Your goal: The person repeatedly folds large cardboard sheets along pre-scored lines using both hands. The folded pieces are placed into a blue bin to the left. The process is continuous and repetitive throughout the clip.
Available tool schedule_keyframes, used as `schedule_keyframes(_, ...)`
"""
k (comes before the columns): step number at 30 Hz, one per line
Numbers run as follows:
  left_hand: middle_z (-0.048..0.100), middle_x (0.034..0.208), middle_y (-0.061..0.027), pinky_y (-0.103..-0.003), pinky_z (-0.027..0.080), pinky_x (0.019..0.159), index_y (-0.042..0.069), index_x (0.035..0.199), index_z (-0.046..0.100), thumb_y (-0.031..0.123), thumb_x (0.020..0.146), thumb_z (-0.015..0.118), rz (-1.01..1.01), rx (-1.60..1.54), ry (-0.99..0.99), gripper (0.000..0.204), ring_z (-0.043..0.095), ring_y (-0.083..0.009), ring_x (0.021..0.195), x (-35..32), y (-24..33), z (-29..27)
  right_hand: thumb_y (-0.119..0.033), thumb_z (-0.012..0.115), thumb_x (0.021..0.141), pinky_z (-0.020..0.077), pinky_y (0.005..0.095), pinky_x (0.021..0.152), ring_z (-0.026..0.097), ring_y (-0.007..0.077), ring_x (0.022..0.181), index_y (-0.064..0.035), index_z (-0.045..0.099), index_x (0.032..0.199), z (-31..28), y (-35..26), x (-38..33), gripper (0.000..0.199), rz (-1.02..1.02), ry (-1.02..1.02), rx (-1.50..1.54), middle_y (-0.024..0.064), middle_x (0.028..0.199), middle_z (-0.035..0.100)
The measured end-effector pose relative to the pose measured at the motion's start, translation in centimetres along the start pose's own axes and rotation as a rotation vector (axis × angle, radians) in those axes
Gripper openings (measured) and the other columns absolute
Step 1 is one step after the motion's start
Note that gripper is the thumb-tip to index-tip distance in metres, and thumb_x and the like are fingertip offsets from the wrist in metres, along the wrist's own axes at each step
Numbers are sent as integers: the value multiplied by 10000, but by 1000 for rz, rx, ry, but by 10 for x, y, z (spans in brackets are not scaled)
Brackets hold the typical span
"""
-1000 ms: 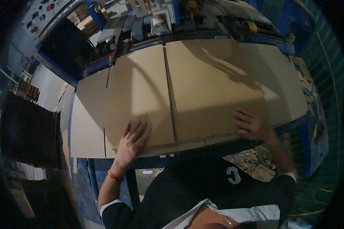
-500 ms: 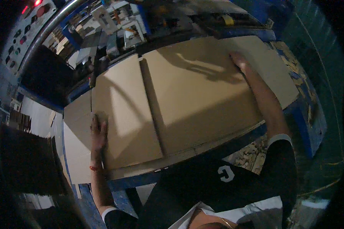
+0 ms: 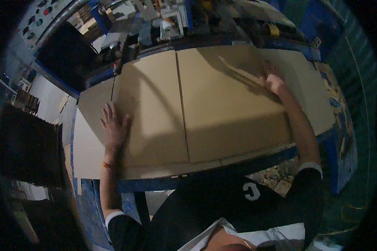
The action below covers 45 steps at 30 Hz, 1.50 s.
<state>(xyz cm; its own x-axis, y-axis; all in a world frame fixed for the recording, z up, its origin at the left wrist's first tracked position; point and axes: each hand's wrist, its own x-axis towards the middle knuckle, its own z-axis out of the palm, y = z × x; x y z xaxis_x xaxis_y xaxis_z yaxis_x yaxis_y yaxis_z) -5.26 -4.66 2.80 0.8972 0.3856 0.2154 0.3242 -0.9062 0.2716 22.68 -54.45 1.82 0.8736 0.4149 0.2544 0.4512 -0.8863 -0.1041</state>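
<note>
A wide brown cardboard sheet (image 3: pixel 234 108) lies across a blue machine table (image 3: pixel 153 183) in front of me. Beside it, to the left, is another cardboard panel (image 3: pixel 157 129), with only a thin dark line between the two. My left hand (image 3: pixel 115 129) rests on the left part of the cardboard, its fingers spread and nothing in them. On the right part, my right hand (image 3: pixel 273 78) lies with its fingers stretched out, slightly blurred. Paler cardboard shows outside both hands. Shadows cross the cardboard.
Machine parts (image 3: pixel 167 27) stand along the far edge of the table. A panel of buttons (image 3: pixel 37 19) is at the upper left. Cardboard scraps (image 3: pixel 276 178) lie below the table's front edge, and more offcuts (image 3: pixel 337 94) are at the right. A dark stack (image 3: pixel 27 152) stands at the left.
The wide gap between the two panels has narrowed to a thin line, and the left panel now sits straighter. My left hand's fingers have spread; my right hand has shifted slightly nearer. The view has shifted.
</note>
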Motion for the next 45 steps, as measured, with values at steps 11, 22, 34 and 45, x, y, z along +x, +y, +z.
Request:
schedule_keyframes(11, 345, 1391, -170, -505, 184, 1077, 53, 1362, 331, 553, 657, 669, 564, 65, -73, 927, 287, -342, 1309, -83, 49, -31, -590, 567, 736, 179, 563, 1047, 268, 349, 1317, -135, 469, 1290, -64, -52, -182, 724, -533, -228, 23, 149, 1393, 347)
schedule_keyframes(22, 485, 1270, -166, -508, 271, 1033, 7, 1325, 372, 672, 772, 436, 715, 55, 266, 868, 430, -339, 1204, -2, 22, -13, -572, 590, 718, 319, 472, 964, 418, 319, 1192, -104, 503, 1229, -45, -34, -85, 698, -792, -65, -137, 119, 1294, 463)
schedule_keyframes(34, 295, 1413, -187, -549, 150, 1053, 27, 1407, 201, 529, 791, 574, 227, 144, 510, 878, 226, -356, 1330, 103, 49, 0, -202, 639, 784, 361, 432, 976, 411, 359, 1188, -76, 512, 1227, -32, -48, -12, 477, -131, 41, 15, 158, 1320, 428)
schedule_keyframes(45, 556, 1064, -211, -397, 436, 819, -14, 1103, 553, 399, 852, 555, -869, -253, 671, 484, 535, -308, 937, -107, -176, -40, -293, 562, 879, 308, 370, 1007, 423, 328, 1184, 20, 338, 1322, 11, 110, -243, 587, 1115, 676, 453, 213, 1309, 431)
